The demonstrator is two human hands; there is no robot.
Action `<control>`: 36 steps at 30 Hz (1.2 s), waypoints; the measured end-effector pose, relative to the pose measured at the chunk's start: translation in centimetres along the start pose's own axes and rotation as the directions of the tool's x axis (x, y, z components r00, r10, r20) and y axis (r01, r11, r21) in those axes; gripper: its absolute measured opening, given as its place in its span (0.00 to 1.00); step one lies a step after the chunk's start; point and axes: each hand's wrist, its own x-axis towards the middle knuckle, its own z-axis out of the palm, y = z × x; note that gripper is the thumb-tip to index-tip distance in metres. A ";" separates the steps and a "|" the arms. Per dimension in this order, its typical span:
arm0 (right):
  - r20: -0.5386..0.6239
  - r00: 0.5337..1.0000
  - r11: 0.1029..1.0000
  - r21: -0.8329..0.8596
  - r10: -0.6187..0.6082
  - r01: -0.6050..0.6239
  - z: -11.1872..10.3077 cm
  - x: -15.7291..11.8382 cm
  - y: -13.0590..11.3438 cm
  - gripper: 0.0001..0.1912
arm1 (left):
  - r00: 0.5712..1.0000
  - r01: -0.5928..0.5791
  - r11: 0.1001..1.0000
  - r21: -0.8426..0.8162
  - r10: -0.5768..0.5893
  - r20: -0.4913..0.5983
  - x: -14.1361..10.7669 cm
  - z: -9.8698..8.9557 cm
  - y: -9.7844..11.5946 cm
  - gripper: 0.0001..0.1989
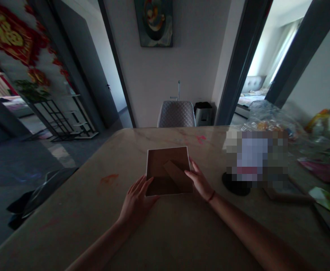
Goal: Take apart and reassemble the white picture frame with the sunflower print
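Observation:
A picture frame (157, 165) shows its brown back, thin white edges and a slanting stand flap (176, 174). I hold it between both hands over the table (199, 233). My left hand (136, 197) grips the lower left edge, its thumb lying on the back board and its fingers partly behind. On the opposite side, my right hand (199, 181) is closed around the right edge, thumb near the flap. The front of the picture frame faces away, so I cannot see it. Whether its bottom edge touches the tabletop, I cannot tell.
To the right stand a blurred-out object (252, 154) on a round black base (236, 184), a clear plastic bag (272, 116), and a green-white packet (325, 199). A quilted chair (176, 114) is beyond the far edge; a bin (203, 114) stands beside it.

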 end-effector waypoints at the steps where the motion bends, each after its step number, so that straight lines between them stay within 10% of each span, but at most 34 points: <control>1: 0.022 1.000 0.998 0.058 -0.001 0.000 0.3 -0.1 0.0 0.36 | 1.000 0.011 1.000 -0.014 -0.011 -0.006 0.0 -0.1 0.0 0.27; 18: -0.280 0.956 0.824 -0.560 -0.091 -0.086 -0.5 1.4 1.5 0.27 | 0.987 0.080 0.992 -0.099 -0.065 0.146 0.6 0.0 -0.1 0.15; 36: 0.083 0.995 0.605 -0.796 0.056 0.032 -0.8 0.9 1.7 0.46 | 0.953 0.085 0.995 0.045 -0.094 0.287 1.1 0.2 0.2 0.26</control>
